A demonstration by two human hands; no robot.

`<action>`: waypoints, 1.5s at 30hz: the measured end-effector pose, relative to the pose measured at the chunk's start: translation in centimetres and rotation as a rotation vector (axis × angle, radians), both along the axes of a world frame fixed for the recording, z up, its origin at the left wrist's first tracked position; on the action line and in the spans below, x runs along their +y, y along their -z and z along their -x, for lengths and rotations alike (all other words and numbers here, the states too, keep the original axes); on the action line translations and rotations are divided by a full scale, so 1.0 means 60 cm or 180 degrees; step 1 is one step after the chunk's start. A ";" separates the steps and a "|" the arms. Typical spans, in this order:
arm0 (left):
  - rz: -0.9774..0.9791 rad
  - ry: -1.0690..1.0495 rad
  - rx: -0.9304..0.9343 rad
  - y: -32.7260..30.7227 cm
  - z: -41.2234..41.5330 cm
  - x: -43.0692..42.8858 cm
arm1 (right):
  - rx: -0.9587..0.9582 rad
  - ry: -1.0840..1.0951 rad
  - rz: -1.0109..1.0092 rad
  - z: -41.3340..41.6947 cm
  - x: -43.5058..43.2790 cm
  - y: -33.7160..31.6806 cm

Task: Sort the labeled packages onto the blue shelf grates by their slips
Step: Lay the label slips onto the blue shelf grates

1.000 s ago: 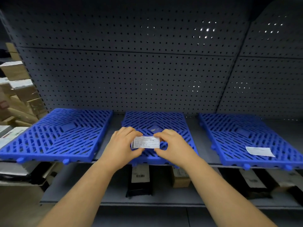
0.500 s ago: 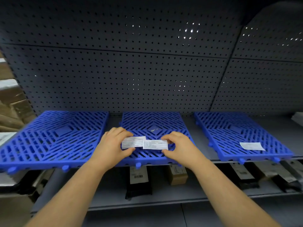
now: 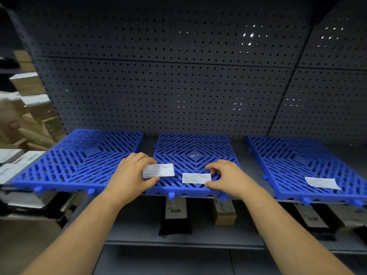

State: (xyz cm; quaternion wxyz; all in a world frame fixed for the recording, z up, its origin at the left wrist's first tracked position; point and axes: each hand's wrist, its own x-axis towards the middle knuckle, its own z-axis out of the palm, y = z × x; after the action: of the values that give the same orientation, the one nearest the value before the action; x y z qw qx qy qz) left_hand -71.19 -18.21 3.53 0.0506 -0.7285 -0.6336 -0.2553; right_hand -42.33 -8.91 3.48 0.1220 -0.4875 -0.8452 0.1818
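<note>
Head view: at the middle grate's [image 3: 194, 147] seven o'clock, the left grip [image 3: 133, 173] pinches the first slip [image 3: 158, 171]. At five o'clock, the right grip [image 3: 228, 178] pinches the second slip [image 3: 196, 178], low over that grate. The third slip [image 3: 322, 183] lies on the right grate [image 3: 297, 155], toward five o'clock.

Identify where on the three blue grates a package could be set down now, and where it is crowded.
Free: the whole left grate; the middle grate's rear half, behind the hands; the right grate behind its front slip. Crowded: the middle grate's front, where the left hand holds a lined slip, the right hand a second slip.
</note>
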 end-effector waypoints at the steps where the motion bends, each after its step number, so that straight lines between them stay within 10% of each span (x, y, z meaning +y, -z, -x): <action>1: -0.0008 0.0002 -0.0001 -0.002 -0.002 -0.004 | -0.0026 0.0006 -0.0100 0.001 0.001 -0.001; 27: -0.0206 0.0318 -0.0238 0.002 0.410 -0.141 | 0.0572 -0.0629 -0.0468 0.542 -0.180 -0.002; 45: -0.0066 0.0504 -0.0352 0.022 0.452 -0.075 | 0.0371 -0.0247 -0.0551 0.568 -0.151 -0.009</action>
State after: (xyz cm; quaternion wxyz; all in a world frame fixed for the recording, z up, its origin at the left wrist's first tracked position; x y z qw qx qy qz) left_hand -98.29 -22.70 2.21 0.0026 -0.7606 -0.5732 -0.3048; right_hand -76.42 -17.96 4.02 0.2054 -0.4306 -0.8675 0.1407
